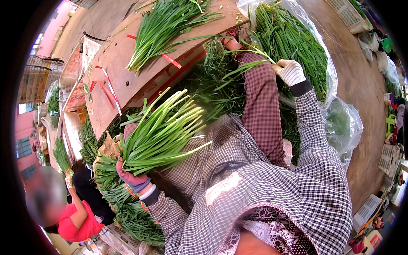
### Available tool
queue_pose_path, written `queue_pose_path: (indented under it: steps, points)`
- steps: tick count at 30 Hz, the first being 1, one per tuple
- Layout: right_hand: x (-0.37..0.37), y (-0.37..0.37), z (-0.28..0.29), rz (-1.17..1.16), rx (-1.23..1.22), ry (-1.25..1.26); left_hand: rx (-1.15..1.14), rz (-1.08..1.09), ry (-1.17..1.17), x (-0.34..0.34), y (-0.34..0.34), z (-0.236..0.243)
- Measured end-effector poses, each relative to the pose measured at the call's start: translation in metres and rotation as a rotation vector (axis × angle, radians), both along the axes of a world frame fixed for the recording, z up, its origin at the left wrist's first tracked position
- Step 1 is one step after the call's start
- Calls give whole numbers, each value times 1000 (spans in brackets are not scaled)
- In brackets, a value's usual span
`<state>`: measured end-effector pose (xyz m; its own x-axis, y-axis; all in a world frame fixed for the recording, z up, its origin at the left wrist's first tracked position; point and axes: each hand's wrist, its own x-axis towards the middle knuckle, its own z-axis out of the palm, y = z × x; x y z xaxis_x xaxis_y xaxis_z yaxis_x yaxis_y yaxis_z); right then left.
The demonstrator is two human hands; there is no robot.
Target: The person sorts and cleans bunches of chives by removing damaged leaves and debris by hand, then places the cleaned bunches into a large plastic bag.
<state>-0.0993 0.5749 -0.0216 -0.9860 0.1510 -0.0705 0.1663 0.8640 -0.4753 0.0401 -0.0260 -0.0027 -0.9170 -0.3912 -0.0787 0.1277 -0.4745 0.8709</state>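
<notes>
Partly sleeve-hidden left hand (132, 178) under chives (163, 136)

Green chives with pale stems (163, 136) fill the left hand (132, 177) in its pink-purple glove, the right hand (290, 71) wears a white glove, both sleeves (312, 123) are black-and-white checked, and red ties (109, 87) lie on the brown cardboard (123, 55).

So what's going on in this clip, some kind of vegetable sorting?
A person in a checked jacket is handling long green chive-like stalks. The left hand, in a purple glove, grips a bunch of stalks by its lower end. The right hand, in a white glove, reaches into a clear plastic bag packed with more stalks. Another loose bunch lies on a cardboard sheet with red ties. A second person in red works at lower left.
</notes>
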Motion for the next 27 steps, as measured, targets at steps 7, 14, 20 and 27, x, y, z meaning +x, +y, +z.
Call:
queue_pose_path:
  steps: [7,14,20,27]
  points:
    - [-4,-14,-7,2,-278,3,32,20,-49,-1,3,6]
    - [-5,-32,52,-170,-915,83,165,64,-66,-2,2,3]
    - [-51,-2,107,-22,-362,295,188,23,-34,-13,8,-8]
    - [-141,-69,192,196,-1,803,194,57,-68,-8,8,0]
